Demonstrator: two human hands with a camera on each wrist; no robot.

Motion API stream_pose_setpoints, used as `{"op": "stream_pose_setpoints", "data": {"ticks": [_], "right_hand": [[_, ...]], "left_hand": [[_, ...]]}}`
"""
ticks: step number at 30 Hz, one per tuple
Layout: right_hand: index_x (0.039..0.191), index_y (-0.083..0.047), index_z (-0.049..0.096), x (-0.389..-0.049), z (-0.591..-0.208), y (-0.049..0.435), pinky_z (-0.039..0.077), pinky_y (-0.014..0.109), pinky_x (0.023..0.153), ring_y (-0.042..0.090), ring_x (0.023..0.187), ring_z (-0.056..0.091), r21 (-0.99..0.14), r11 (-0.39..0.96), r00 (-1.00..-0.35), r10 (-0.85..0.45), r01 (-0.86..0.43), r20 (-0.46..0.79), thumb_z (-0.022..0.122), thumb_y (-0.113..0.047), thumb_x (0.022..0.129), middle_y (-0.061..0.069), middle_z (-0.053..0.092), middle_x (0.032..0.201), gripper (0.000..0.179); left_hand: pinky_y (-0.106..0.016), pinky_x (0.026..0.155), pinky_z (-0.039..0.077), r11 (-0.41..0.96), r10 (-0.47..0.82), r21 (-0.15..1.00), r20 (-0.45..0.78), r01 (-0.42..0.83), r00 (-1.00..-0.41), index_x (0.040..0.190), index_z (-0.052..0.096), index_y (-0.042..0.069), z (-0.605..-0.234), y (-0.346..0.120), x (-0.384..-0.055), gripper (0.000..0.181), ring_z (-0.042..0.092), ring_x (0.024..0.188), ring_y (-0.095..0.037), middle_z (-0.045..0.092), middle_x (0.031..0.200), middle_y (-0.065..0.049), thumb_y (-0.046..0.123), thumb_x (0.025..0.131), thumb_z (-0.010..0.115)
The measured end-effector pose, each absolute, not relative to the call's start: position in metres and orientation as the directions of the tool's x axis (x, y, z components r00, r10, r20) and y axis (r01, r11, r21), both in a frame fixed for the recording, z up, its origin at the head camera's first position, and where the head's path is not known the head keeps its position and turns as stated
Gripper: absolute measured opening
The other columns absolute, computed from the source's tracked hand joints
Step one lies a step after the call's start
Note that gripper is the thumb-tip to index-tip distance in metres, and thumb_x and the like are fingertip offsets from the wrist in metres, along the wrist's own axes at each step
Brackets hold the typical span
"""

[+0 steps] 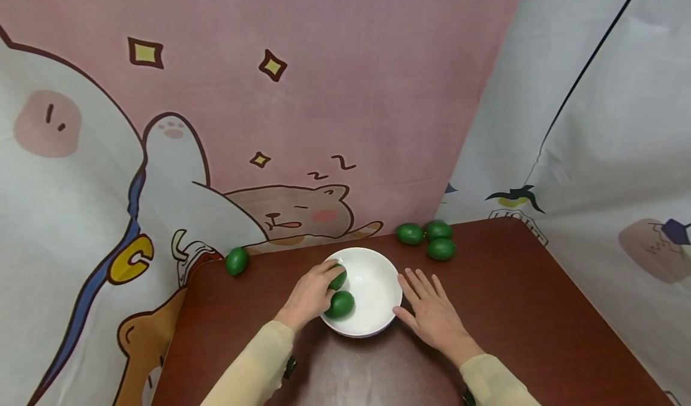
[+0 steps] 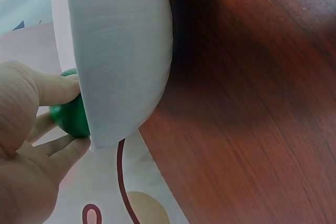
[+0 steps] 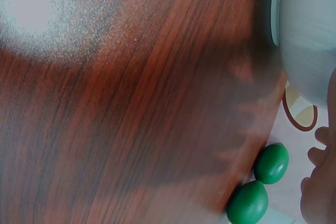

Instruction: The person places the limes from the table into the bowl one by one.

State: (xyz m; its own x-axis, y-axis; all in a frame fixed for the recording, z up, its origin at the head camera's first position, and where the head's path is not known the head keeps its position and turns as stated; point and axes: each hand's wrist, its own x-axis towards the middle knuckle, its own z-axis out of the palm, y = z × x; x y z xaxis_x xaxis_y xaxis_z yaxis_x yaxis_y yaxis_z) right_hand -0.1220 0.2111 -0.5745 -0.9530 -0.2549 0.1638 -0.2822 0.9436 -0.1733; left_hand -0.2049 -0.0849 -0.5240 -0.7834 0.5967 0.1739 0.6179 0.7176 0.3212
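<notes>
A white bowl (image 1: pixel 375 292) stands on the brown table. My left hand (image 1: pixel 310 295) is over its left rim and pinches a green lime (image 2: pixel 73 111) between thumb and fingers, just inside the bowl. Close below that hand, a second lime (image 1: pixel 341 304) lies in the bowl. On the other side, my right hand (image 1: pixel 432 313) is held with fingers straight and spread. Its thumb and fingertips are at the bowl's right rim; whether they touch it I cannot tell. In the right wrist view only part of the right hand (image 3: pixel 320 182) shows, beside the bowl's outer wall (image 3: pixel 310 35).
Three limes (image 1: pixel 440 249) sit together at the table's back edge, right of the bowl. Another lime (image 1: pixel 236 261) lies at the back left corner. Behind the brown table (image 1: pixel 540 310) hangs a printed cloth (image 1: pixel 378 94) with cartoon animals.
</notes>
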Motion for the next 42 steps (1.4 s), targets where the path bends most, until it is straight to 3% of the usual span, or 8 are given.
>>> {"op": "stream_pose_setpoints", "data": {"ticks": [13, 27, 35, 42], "right_hand": [[0.161, -0.013, 0.038, -0.123, -0.574, 0.212, 0.017, 0.059, 0.125, 0.036, 0.153, 0.032, -0.161, 0.946, -0.953, -0.256, -0.282, 0.163, 0.056, -0.057, 0.101, 0.014, 0.035, 0.166, 0.077], [0.161, -0.013, 0.037, -0.122, -0.574, 0.212, 0.019, 0.060, 0.124, 0.037, 0.153, 0.032, -0.163, 0.945, -0.952, -0.258, -0.285, 0.166, 0.056, -0.057, 0.101, 0.015, 0.036, 0.165, 0.078], [0.161, -0.013, 0.037, -0.121, -0.573, 0.211, 0.013, 0.059, 0.125, 0.037, 0.154, 0.030, -0.189, 0.943, -0.956, -0.250, -0.276, 0.152, 0.057, -0.056, 0.101, 0.014, 0.034, 0.166, 0.077], [0.160, -0.012, 0.039, -0.122, -0.573, 0.210, 0.016, 0.060, 0.124, 0.037, 0.154, 0.030, -0.187, 0.942, -0.954, -0.252, -0.280, 0.162, 0.058, -0.055, 0.100, 0.015, 0.037, 0.165, 0.076]], "left_hand": [[-0.048, 0.097, 0.056, 0.727, 0.610, 0.303, 0.129, 0.616, -0.782, 0.136, 0.067, 0.009, -0.526, -0.080, -0.206, 0.051, 0.060, 0.128, -0.035, 0.057, 0.147, -0.014, -0.002, 0.087, 0.076], [-0.046, 0.107, 0.051, 0.723, 0.642, 0.279, 0.065, 0.632, -0.764, 0.137, 0.067, 0.010, -0.531, -0.079, -0.210, 0.054, 0.053, 0.137, -0.032, 0.057, 0.149, -0.012, -0.008, 0.086, 0.073], [-0.043, 0.108, 0.050, 0.701, 0.675, 0.241, 0.082, 0.672, -0.733, 0.130, 0.070, 0.008, -0.537, -0.079, -0.213, 0.055, 0.056, 0.135, -0.027, 0.062, 0.143, -0.012, -0.011, 0.079, 0.073], [-0.040, 0.109, 0.049, 0.696, 0.681, 0.222, 0.095, 0.682, -0.726, 0.128, 0.072, 0.008, -0.536, -0.079, -0.211, 0.050, 0.057, 0.134, -0.026, 0.063, 0.142, -0.011, -0.010, 0.081, 0.073]]}}
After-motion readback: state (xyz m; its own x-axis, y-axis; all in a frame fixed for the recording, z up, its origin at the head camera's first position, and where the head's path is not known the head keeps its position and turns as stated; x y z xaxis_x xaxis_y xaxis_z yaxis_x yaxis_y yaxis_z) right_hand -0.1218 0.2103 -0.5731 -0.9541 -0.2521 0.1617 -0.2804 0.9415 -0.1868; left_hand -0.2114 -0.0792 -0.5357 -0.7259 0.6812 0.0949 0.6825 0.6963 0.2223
